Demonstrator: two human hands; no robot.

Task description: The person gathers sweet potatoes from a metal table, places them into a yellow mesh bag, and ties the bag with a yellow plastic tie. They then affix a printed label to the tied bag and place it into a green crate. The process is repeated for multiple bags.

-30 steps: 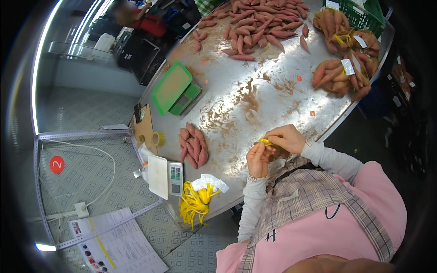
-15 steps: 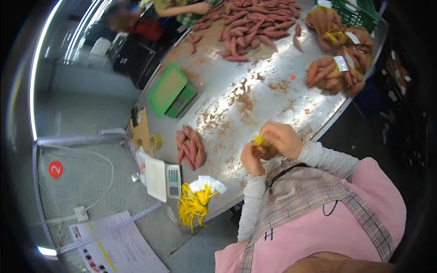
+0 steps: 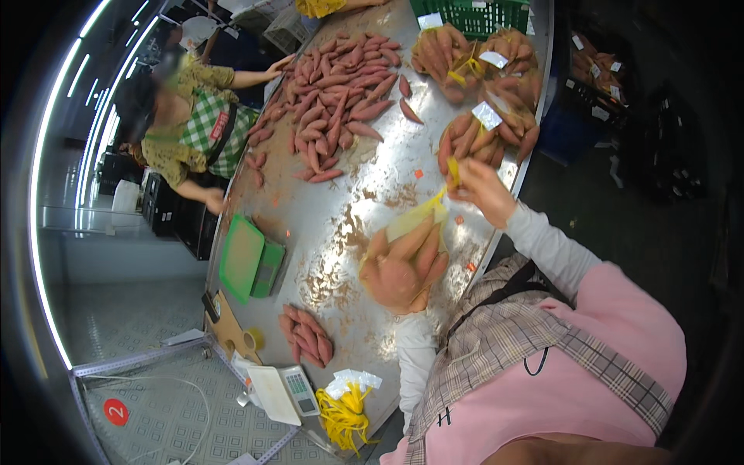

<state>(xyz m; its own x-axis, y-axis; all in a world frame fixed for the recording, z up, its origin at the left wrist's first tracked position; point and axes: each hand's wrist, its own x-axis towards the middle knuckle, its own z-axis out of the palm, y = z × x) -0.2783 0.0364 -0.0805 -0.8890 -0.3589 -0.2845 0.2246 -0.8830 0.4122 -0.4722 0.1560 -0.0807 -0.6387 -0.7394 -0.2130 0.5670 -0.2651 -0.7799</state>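
A produce packing area: a long steel counter (image 3: 364, 209) carries loose sweet potatoes (image 3: 333, 70), bagged labelled bundles (image 3: 484, 132), green scales (image 3: 252, 260), a green crate (image 3: 473, 15) and yellow ties (image 3: 341, 418), while another worker (image 3: 186, 124) sorts.

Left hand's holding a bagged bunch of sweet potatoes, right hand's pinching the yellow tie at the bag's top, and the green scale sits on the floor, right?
Not quite: the head view shows the green scale on the steel table, not the floor. The rest holds: the left hand holds the bagged sweet potatoes, and the right hand pinches the yellow tie at the bag's top.
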